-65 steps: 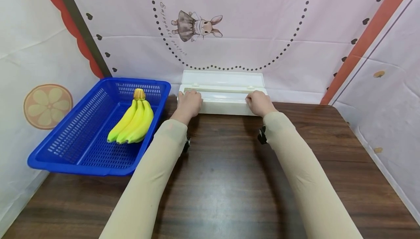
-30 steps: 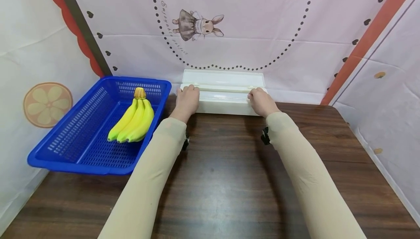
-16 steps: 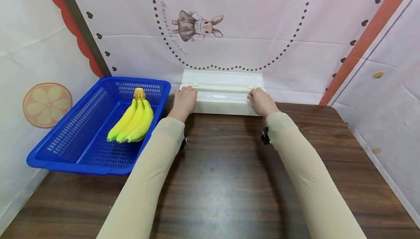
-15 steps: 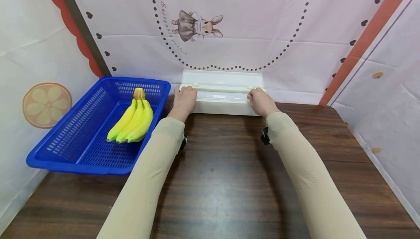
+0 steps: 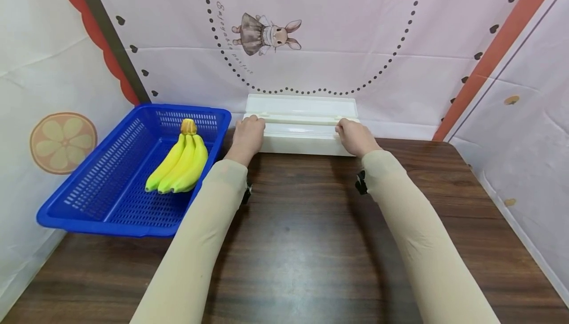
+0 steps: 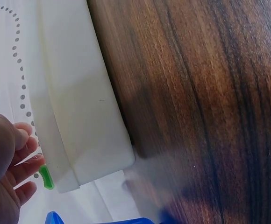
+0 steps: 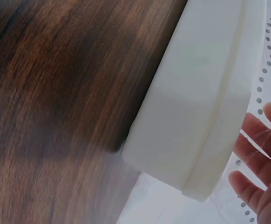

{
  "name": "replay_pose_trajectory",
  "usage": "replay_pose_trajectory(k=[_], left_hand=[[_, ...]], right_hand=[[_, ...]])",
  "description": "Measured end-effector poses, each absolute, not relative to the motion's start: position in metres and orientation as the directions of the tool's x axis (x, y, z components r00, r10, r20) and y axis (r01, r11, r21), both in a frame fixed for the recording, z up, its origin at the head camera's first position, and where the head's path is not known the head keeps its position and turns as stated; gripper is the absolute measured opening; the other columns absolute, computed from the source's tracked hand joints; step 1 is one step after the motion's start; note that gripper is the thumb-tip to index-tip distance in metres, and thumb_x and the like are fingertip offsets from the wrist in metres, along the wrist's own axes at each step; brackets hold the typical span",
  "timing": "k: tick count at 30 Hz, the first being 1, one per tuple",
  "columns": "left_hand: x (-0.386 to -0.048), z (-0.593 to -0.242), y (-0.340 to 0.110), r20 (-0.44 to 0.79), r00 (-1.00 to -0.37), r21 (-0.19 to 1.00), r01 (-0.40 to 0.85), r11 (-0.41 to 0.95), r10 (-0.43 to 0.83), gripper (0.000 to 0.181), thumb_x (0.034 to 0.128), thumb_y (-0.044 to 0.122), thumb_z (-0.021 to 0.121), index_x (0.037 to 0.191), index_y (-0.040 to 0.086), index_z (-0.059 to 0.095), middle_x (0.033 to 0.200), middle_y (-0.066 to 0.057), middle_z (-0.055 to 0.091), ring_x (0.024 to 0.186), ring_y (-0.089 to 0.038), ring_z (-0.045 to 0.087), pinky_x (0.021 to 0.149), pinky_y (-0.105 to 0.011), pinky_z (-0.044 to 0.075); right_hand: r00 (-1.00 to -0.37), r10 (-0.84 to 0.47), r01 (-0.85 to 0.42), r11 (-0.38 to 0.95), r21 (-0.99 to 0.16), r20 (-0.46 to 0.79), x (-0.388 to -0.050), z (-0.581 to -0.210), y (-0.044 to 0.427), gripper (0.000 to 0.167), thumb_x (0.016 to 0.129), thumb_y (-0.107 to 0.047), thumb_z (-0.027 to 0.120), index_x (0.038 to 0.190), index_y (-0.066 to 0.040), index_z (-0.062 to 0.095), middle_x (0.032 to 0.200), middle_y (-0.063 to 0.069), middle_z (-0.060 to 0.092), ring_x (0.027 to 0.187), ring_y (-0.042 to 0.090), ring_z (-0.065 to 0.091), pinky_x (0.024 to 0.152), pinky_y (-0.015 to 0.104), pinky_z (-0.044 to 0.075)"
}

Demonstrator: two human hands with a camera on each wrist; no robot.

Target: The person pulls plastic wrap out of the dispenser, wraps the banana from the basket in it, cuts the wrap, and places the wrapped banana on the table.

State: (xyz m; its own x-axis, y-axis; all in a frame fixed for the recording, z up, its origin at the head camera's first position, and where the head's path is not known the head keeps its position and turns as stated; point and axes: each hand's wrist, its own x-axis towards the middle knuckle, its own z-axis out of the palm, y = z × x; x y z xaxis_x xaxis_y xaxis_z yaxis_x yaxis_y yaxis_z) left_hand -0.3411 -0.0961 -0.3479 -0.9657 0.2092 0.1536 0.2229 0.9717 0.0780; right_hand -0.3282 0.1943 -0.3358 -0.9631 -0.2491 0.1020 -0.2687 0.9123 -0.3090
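When set against the head view of about two seconds ago, shifted outward with the left hand [image 5: 249, 135] to the left end of the white box [image 5: 306, 146], and just slightly rightward with the right hand [image 5: 355, 138]. Same place for the box, at the back of the table [image 5: 289, 225], lid [image 5: 302, 104] tipped back. Curled at both ends, pinching clear film [image 5: 298, 130], stretched glossy between the hands across the box. Unaltered at left: blue basket [image 5: 111, 228] with bananas [image 5: 180, 166] inside.

In the left wrist view, thumb and bent fingers nearly together, with the film barely visible between; just beside the fingertips, a green piece [image 6: 46, 177] at the box's edge.

In the right wrist view, thumb and curved fingers close together, with a thin, clear streak of film among them, alongside the box; too faint to trace fully.
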Motion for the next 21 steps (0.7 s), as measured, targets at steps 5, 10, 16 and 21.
replay_pose_trajectory(k=[5,10,16,21], left_hand=[[-0.3394,-0.3456,-0.0966,0.149,-0.964,0.086,0.236,0.968,0.221,0.019,0.0937,0.005,0.052,0.110,0.004,0.061,0.114,-0.015,0.059,0.107,-0.032,0.055,0.094,-0.047,0.043],[-0.3389,-0.3452,-0.0975,0.129,-0.966,0.131,0.241,0.962,0.225,0.024,0.0964,0.004,0.047,0.117,0.003,0.059,0.118,-0.016,0.060,0.111,-0.032,0.057,0.097,-0.049,0.042],[-0.3382,-0.3461,-0.0984,0.109,-0.968,0.169,0.241,0.956,0.225,0.025,0.0959,0.002,0.046,0.118,0.004,0.058,0.118,-0.015,0.059,0.111,-0.031,0.056,0.100,-0.047,0.041],[-0.3357,-0.3441,-0.0991,0.110,-0.969,0.173,0.237,0.956,0.220,0.026,0.0945,0.003,0.049,0.119,0.004,0.058,0.117,-0.015,0.059,0.111,-0.031,0.056,0.100,-0.046,0.040]], right_hand=[[-0.949,-0.300,-0.315,0.887,-0.337,0.096,-0.3272,-0.3361,0.1980,0.025,0.098,-0.021,0.045,0.112,-0.002,0.055,0.106,0.017,0.063,0.093,0.030,0.059,0.087,0.046,0.046],[-0.948,-0.297,-0.319,0.883,-0.343,0.116,-0.3262,-0.3371,0.1995,0.022,0.098,-0.012,0.043,0.114,-0.003,0.056,0.114,0.018,0.063,0.100,0.031,0.060,0.089,0.045,0.046],[-0.954,-0.269,-0.298,0.903,-0.310,0.134,-0.3249,-0.3380,0.2008,0.022,0.100,-0.013,0.044,0.115,-0.006,0.056,0.112,0.018,0.065,0.092,0.033,0.062,0.082,0.045,0.047],[-0.954,-0.263,-0.296,0.909,-0.295,0.146,-0.3233,-0.3367,0.2018,0.023,0.100,-0.016,0.044,0.118,-0.009,0.056,0.108,0.018,0.066,0.086,0.033,0.062,0.079,0.046,0.047]])
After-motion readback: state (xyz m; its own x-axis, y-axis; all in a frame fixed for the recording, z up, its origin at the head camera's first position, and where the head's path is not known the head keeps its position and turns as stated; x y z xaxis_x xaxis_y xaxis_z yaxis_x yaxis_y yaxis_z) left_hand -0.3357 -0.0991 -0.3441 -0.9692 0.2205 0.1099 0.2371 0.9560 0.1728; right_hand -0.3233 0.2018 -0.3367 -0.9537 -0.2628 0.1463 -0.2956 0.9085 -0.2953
